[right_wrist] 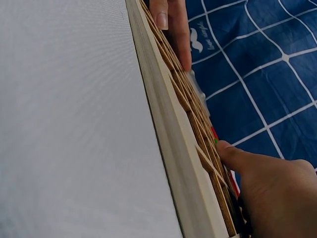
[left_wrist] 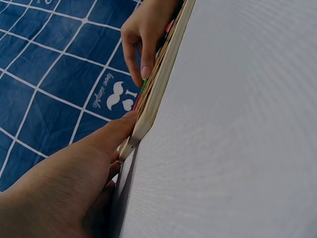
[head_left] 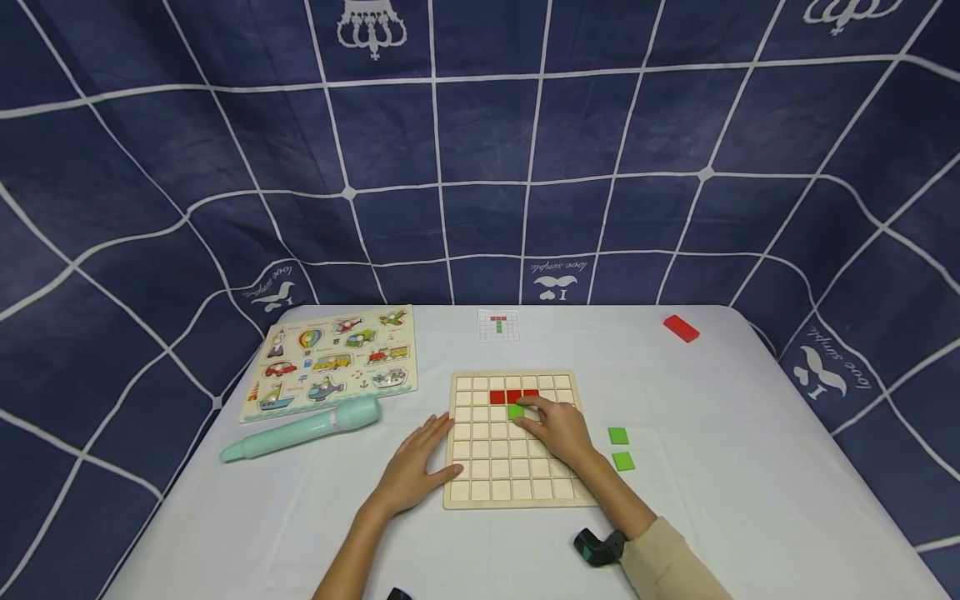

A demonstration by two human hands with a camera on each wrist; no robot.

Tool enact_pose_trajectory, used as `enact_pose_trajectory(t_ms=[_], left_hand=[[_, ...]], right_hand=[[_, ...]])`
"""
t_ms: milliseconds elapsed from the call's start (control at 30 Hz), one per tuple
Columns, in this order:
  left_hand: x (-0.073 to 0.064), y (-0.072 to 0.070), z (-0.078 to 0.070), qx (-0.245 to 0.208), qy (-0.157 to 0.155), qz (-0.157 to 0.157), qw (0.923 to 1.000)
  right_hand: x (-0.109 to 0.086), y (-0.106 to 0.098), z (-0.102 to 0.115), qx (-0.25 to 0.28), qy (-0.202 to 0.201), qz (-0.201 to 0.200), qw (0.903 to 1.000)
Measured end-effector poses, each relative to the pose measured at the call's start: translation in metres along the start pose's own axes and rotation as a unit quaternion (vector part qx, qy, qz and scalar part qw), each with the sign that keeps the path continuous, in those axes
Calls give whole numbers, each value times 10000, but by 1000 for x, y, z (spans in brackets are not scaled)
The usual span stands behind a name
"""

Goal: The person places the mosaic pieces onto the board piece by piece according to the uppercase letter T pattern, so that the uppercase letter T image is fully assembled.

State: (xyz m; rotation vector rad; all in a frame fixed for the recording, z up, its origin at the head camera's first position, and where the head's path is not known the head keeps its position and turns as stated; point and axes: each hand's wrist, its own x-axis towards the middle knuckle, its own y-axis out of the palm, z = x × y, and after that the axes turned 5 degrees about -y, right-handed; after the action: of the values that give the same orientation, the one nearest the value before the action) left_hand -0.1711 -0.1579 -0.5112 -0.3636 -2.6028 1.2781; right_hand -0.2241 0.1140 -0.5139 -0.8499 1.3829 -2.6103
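A wooden grid board lies in the middle of the white table. Three red square tiles sit side by side in one of its upper rows. Just under the middle red tile is a green square tile. My right hand pinches this green tile between thumb and index finger, over its cell. My left hand rests at the board's left edge, fingers extended and thumb on the rim. In the left wrist view the thumb touches the board's edge. Two loose green tiles lie right of the board.
Behind the board lies a small pattern card showing a red and green T. A red block is at the back right. On the left are a picture puzzle board and a mint-green pen-shaped object.
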Motion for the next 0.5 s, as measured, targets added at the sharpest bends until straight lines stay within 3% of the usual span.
enact_pose_trajectory(t_ms=[267,500], left_hand=[[-1,0,0,-63,-68,45,9999],[-1,1,1,-75,-2,1,10000]], right_hand=[[-4,-4,0,58,-65,18,10000],[-19,-25,-7,39,-268,8,9996]])
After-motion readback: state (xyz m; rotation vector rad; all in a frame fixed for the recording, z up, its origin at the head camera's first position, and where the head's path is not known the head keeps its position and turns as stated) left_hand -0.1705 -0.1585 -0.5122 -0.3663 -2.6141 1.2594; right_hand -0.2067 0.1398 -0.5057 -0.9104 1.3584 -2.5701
